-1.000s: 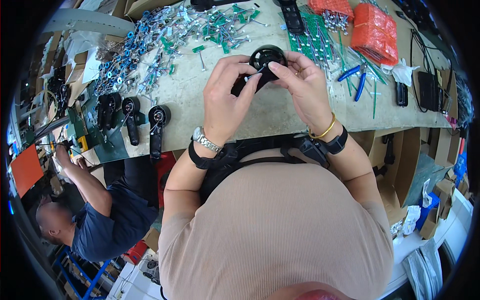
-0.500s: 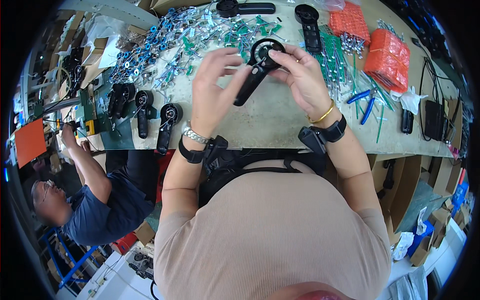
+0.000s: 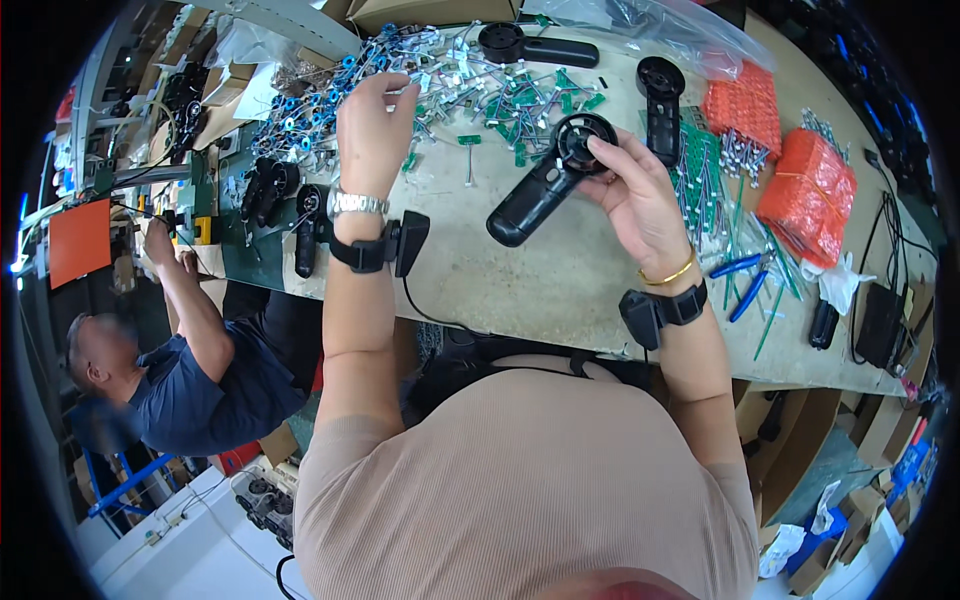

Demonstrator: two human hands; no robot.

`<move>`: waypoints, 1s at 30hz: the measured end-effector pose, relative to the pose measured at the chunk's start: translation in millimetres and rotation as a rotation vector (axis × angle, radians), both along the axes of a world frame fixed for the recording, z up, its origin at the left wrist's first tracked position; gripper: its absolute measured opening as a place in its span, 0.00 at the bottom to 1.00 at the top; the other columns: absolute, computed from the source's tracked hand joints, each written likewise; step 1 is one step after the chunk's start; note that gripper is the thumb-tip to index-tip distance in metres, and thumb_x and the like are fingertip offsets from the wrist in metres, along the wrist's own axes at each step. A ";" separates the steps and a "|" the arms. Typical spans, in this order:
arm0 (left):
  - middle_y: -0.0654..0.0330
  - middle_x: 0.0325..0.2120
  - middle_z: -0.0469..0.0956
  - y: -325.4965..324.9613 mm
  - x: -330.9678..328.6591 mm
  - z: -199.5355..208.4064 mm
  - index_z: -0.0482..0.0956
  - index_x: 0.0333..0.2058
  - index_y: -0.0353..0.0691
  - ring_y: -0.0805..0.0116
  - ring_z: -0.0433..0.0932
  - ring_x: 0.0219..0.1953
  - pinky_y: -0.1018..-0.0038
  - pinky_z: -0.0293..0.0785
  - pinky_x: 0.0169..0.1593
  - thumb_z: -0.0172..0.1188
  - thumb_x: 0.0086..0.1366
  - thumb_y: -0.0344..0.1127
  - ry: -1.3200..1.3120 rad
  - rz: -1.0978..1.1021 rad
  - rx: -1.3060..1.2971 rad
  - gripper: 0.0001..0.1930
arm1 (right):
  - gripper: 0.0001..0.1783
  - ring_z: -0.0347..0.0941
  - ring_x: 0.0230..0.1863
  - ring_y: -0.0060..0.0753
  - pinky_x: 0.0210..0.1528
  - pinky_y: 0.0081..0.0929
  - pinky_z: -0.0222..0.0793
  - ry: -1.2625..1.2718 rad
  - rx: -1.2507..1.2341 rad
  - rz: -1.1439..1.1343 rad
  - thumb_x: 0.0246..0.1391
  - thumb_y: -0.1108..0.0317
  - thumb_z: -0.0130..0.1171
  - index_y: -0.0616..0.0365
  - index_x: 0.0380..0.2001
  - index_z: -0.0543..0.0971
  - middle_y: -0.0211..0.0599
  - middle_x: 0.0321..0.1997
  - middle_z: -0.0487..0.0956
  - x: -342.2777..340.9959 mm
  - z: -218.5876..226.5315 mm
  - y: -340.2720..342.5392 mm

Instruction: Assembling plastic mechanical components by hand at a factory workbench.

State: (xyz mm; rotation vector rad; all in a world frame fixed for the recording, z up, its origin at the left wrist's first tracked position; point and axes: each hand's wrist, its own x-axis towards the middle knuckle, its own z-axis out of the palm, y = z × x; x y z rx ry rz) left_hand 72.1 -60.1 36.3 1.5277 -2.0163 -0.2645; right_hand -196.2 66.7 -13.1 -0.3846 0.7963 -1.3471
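My right hand (image 3: pixel 640 205) grips a black handheld fan housing (image 3: pixel 530 205) by its round head, thumb on the hub and fingers beneath. The handle slants down to the left above the table. My left hand (image 3: pixel 372 135) is away from the housing, over the edge of a pile of blue ring-shaped coils with wires (image 3: pixel 325 105). Its fingers are bent and a little apart, and I see nothing between them. Small green circuit boards with wires (image 3: pixel 520 110) lie scattered between my hands, toward the far side.
More black fan housings lie at the far side (image 3: pixel 545 48), beside my right hand (image 3: pixel 660 110) and at the left (image 3: pixel 308 230). Blue cutters (image 3: pixel 745 280) and red bubble-wrapped bundles (image 3: pixel 810 195) are on the right. A person (image 3: pixel 215 370) sits at the left.
My left hand has let go of the fan housing and moved left to the coil pile. The right hand alone now holds the housing. The whole view has shifted somewhat.
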 end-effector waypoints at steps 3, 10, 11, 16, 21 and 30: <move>0.46 0.38 0.83 -30.2 -2.3 -6.1 0.83 0.40 0.35 0.50 0.83 0.37 0.60 0.79 0.44 0.64 0.61 0.35 -0.129 -0.021 -0.008 0.12 | 0.13 0.80 0.43 0.25 0.47 0.29 0.80 -0.027 0.000 0.002 0.62 0.72 0.61 0.59 0.49 0.77 0.32 0.43 0.83 -1.0 1.2 1.4; 0.48 0.36 0.83 -78.5 -6.5 -54.5 0.80 0.42 0.36 0.46 0.81 0.41 0.58 0.77 0.45 0.64 0.59 0.32 -0.348 0.018 -0.078 0.13 | 0.14 0.81 0.44 0.24 0.45 0.28 0.80 -0.009 0.015 0.021 0.62 0.72 0.61 0.58 0.51 0.77 0.32 0.44 0.83 3.9 3.1 7.5; 0.48 0.36 0.82 -81.7 -6.5 -59.1 0.79 0.41 0.36 0.46 0.81 0.41 0.57 0.77 0.45 0.63 0.59 0.31 -0.367 0.038 -0.072 0.12 | 0.15 0.81 0.45 0.24 0.45 0.28 0.80 -0.004 0.020 0.023 0.62 0.72 0.61 0.57 0.51 0.77 0.32 0.45 0.83 4.9 2.3 8.7; 0.47 0.35 0.82 -88.8 -4.5 -69.3 0.76 0.40 0.36 0.45 0.81 0.40 0.56 0.77 0.44 0.61 0.58 0.29 -0.407 0.103 -0.214 0.11 | 0.16 0.81 0.45 0.25 0.45 0.27 0.80 0.020 -0.010 0.035 0.61 0.71 0.61 0.58 0.52 0.76 0.32 0.45 0.83 8.8 3.7 12.9; 0.46 0.34 0.81 -66.5 -6.5 -48.1 0.75 0.38 0.35 0.44 0.80 0.40 0.56 0.76 0.44 0.58 0.58 0.25 -0.341 0.096 -0.258 0.08 | 0.17 0.80 0.45 0.24 0.44 0.27 0.79 0.073 -0.044 -0.015 0.61 0.71 0.62 0.57 0.53 0.76 0.33 0.44 0.83 10.3 -0.2 8.9; 0.56 0.31 0.79 34.7 -32.6 12.0 0.81 0.40 0.37 0.60 0.81 0.36 0.68 0.78 0.41 0.63 0.62 0.27 0.034 -0.130 -0.342 0.08 | 0.19 0.80 0.42 0.23 0.41 0.24 0.78 0.299 -0.109 -0.092 0.61 0.72 0.63 0.57 0.56 0.76 0.34 0.43 0.83 11.3 -6.4 10.2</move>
